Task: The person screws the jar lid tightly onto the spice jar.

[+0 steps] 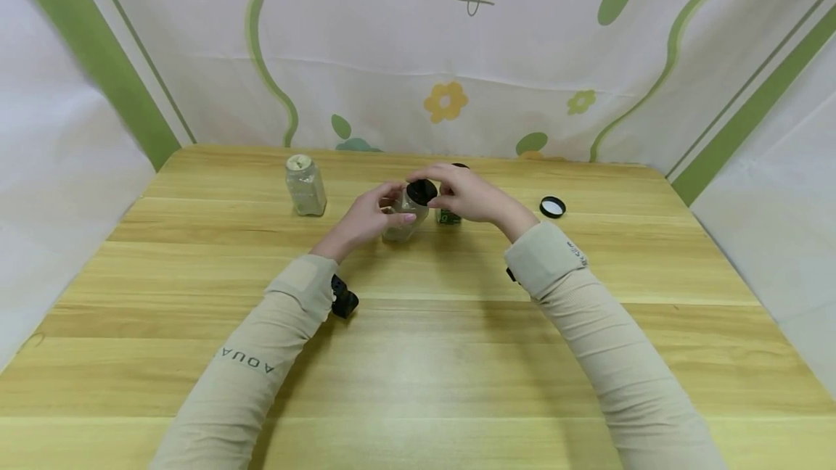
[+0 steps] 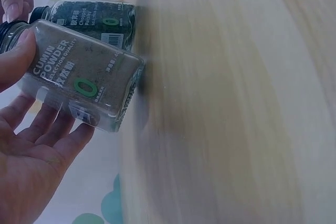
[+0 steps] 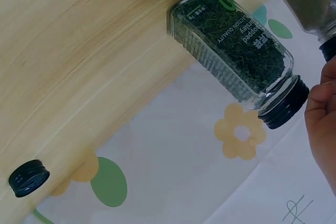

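A square glass jar of cumin powder (image 2: 79, 72) leans at a tilt close over the table. My left hand (image 1: 366, 217) holds it, thumb near the neck and fingers round the other side. On its mouth is a black lid (image 1: 421, 192), which my right hand (image 1: 469, 194) pinches from above between thumb and fingers. Right behind stands a jar of chopped parsley (image 3: 233, 45) with a black cap (image 3: 285, 102); in the head view the right hand partly covers it.
A lidless glass jar (image 1: 305, 187) with pale contents stands at the back left. A loose black lid (image 1: 552, 207), white inside, lies on the wooden table (image 1: 418, 368) at the right. Behind the table hangs a patterned white curtain (image 1: 372, 35).
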`<state>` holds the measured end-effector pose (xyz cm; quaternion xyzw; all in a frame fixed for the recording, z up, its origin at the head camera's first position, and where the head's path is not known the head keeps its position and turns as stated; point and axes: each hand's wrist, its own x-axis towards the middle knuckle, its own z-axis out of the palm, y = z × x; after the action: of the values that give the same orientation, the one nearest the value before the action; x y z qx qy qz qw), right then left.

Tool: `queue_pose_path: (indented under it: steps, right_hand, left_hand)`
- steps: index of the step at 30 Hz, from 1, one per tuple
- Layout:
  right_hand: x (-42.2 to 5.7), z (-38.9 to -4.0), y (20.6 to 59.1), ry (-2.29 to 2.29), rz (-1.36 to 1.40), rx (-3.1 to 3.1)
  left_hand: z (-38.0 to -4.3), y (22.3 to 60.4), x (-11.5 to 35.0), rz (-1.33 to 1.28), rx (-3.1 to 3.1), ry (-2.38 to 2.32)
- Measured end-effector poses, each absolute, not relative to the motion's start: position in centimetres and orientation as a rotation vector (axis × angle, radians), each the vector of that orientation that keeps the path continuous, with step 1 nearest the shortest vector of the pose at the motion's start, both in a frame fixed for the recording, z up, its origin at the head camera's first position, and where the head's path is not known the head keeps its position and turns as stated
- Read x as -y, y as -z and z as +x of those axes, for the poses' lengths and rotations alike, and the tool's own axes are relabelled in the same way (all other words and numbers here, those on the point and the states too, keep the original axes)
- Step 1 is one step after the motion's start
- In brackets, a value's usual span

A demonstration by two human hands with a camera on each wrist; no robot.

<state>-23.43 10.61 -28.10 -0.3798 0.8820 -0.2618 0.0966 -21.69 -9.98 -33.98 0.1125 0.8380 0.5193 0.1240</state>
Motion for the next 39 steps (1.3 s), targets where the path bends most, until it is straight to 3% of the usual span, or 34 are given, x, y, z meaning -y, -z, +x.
queue_pose_path:
  steps: [19, 31, 39]
  right_hand:
    - [-9.5, -23.2, 28.0, 0.747, -0.808, -2.751]
    - [-9.7, -23.3, 27.9, 0.7, -0.928, -2.692]
    - [-9.3, -23.2, 27.7, 0.669, -0.83, -2.76]
  left_hand:
    - [-21.6, 33.9, 9.9, 0.348, -2.437, -1.514]
    - [-21.7, 34.1, 10.0, 0.324, -2.437, -1.51]
    - [-21.6, 33.9, 9.8, 0.33, -2.451, -1.5]
